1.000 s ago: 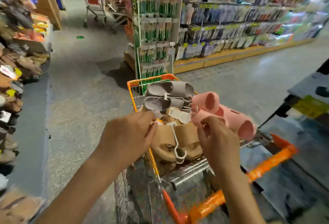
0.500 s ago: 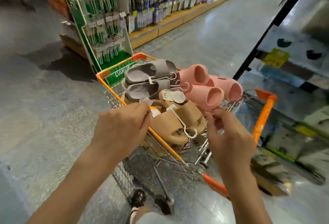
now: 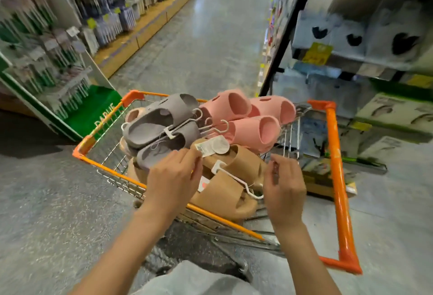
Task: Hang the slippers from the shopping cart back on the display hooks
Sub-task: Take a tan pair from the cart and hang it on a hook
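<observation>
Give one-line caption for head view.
Both hands reach over tan slippers piled with grey and pink pairs in orange cart.

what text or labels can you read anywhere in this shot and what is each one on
"DARLIE", white letters, partly hidden by the cart rim: green display stand base.
Barcode and small print on the white hang tag on the tan slippers: too small to read.
Yellow shelf label on the right shelving: blurred, unreadable.
Price tags on the left shelves: blurred, unreadable.
</observation>
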Available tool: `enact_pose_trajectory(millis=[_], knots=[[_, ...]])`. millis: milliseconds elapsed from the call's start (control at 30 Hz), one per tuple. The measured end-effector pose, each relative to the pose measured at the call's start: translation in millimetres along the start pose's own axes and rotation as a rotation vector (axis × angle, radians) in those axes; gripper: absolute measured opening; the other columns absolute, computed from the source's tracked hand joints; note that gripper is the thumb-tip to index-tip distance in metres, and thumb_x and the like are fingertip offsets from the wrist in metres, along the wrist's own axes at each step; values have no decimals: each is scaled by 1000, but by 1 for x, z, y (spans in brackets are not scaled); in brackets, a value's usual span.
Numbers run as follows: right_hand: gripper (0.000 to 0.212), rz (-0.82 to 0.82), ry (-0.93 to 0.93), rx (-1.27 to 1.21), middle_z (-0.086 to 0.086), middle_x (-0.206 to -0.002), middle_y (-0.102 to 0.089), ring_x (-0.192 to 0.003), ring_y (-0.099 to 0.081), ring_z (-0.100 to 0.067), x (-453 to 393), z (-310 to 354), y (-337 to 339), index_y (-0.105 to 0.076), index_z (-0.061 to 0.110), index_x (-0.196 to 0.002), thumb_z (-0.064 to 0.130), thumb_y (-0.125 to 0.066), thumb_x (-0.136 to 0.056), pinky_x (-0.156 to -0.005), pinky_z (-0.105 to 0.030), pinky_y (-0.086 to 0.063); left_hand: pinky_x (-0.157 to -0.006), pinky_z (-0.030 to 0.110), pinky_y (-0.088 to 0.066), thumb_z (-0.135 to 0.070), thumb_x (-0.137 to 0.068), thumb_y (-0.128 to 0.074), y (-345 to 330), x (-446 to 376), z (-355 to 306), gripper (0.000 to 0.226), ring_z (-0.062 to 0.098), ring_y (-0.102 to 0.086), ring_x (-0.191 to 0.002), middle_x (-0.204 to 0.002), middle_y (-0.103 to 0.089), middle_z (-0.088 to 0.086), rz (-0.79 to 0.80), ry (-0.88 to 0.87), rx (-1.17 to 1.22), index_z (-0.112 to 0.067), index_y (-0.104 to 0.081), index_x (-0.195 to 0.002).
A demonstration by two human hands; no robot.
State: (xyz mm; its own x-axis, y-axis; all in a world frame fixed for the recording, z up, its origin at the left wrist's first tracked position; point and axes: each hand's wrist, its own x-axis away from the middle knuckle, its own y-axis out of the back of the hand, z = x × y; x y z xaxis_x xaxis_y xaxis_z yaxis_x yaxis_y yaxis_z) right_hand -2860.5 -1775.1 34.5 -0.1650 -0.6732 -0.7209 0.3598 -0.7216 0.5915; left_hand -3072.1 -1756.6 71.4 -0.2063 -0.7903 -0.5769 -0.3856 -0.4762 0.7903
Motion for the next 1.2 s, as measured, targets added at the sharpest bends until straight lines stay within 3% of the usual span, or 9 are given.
enact_pose_trajectory(millis=[267,367,467,600,767,900,1000,1100,1200], knots=[[44,336,-439,269,-21,-92,-60,-74,-61,-35,31,-23,-61,-40,13,-120,1,-54,-80,-58,-37,-53,-43,34,-54,-24,-79,-47,-101,-26,29,33,29,-66,-81,-97,-64,10,469,-125,257,-15,-48,-111],[49,565,-746,223,-18,-122,-50,-105,-51,-35,38,-20,-72,-31,16,-138,6,-44,-92,-82,-37,-45,-44,29,-51,-19,-67,-66,-121,-34,26,50,29,-67,-76,-95,-65,12,583,-249,256,-11,-49,-113],[60,616,-820,257,-9,-123,-48,-108,-46,-28,50,-19,-84,-16,27,-145,13,-40,-92,-82,-35,-42,-59,32,-54,-23,-73,-47,-142,-39,25,45,29,-63,-80,-96,-65,14,605,-393,276,-9,-50,-115],[35,691,-1001,429,-11,-125,-50,-113,-46,-27,48,-24,-83,-43,13,-127,10,-43,-92,-88,-33,-42,-62,34,-56,-33,-65,-53,-154,-44,16,48,28,-62,-90,-103,-65,10,767,-572,193,-15,-58,-110],[22,564,-1120,269,-10,-116,-54,-92,-51,-22,47,-25,-76,-50,11,-113,10,-46,-92,-73,-26,-38,-95,50,-44,-47,-63,-74,-160,-56,-15,66,24,-53,-122,-134,-55,4,793,-846,140,-21,-60,-122],[24,468,-1078,186,-4,-115,-57,-98,-56,-18,41,-16,-70,-49,16,-114,12,-51,-91,-83,-32,-50,-114,46,6,-58,-89,-21,-172,-63,-40,73,19,6,-144,-155,0,-2,903,-1018,156,-19,-8,-149],[34,361,-933,184,-6,-122,-55,-106,-56,-21,34,-1,-54,-44,14,-128,10,-42,-95,-89,-28,-46,-115,49,-4,-61,-70,-3,-181,-72,-47,90,23,-5,-144,-155,-22,1,926,-1096,210,-19,-25,-146],[41,226,-794,210,-11,-118,-58,-101,-59,-24,18,13,-32,-42,13,-133,23,-33,-95,-81,-27,-43,-98,50,-44,-47,-76,-34,-178,-83,-52,53,22,-36,-132,-125,-61,0,814,-1218,287,-25,-50,-121],[37,72,-688,248,-12,-97,-66,-79,-61,-18,-2,24,-5,-46,17,-120,31,-27,-91,-68,-23,-43,-101,42,-32,-40,-77,-43,-160,-89,-70,42,22,-47,-119,-114,-65,-1,661,-1238,487,-25,-52,-115]])
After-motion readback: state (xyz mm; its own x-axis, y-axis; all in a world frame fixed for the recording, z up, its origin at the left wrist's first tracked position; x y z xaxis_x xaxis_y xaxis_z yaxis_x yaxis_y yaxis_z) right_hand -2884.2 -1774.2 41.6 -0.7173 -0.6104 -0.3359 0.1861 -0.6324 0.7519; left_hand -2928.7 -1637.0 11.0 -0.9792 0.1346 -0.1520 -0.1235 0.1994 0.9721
